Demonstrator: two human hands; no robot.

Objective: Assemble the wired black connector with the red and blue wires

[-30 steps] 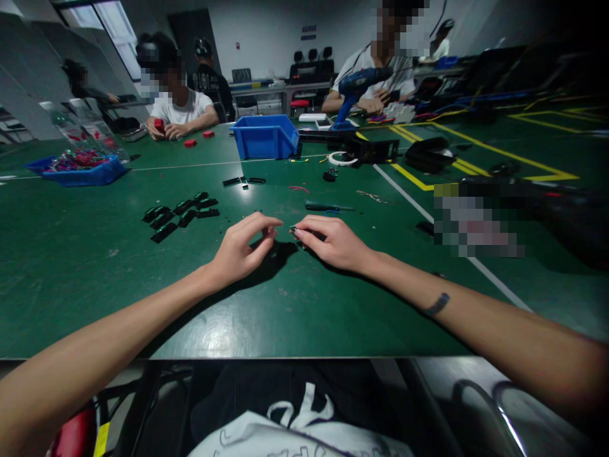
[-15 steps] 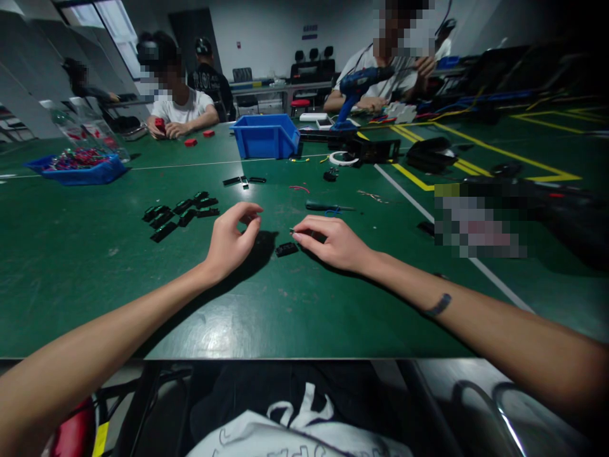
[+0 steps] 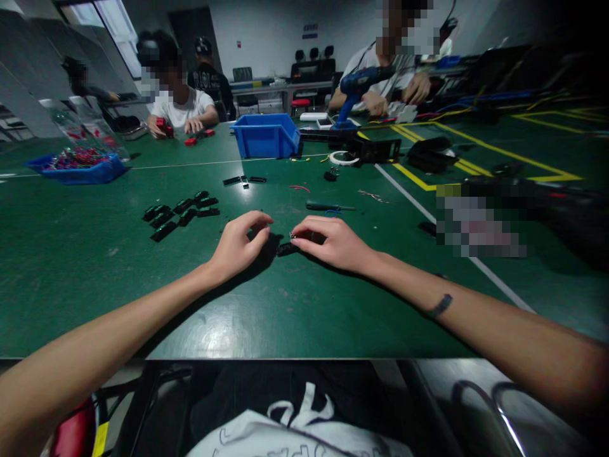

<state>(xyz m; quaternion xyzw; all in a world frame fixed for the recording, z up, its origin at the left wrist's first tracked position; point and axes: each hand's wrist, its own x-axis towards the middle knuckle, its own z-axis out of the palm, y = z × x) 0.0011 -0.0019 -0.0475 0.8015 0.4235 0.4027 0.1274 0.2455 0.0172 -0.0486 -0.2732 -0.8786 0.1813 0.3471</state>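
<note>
My right hand (image 3: 333, 244) pinches a tiny part (image 3: 292, 235) between thumb and fingertips; it is too small to name. Just below those fingertips a small black plastic piece (image 3: 285, 249) lies on the green table. My left hand (image 3: 242, 241) is to the left of that piece, its thumb and fingers curved apart with nothing between them. Further left lie several black pieces with green parts (image 3: 183, 212) in a loose group. Behind the hands are a screwdriver (image 3: 323, 206) and a short red wire (image 3: 299, 188).
A blue bin (image 3: 266, 136) stands at the back, with a cordless drill (image 3: 354, 95) to its right. A blue tray (image 3: 102, 170) of coloured wires and plastic bottles (image 3: 90, 124) are at the left. Across the table, a person (image 3: 183, 111) handles red blocks.
My left hand has moved right, closer to the black piece. My right fingertips have lowered slightly toward it, still pinching the tiny part. Across the table, co-workers' hands have shifted.
</note>
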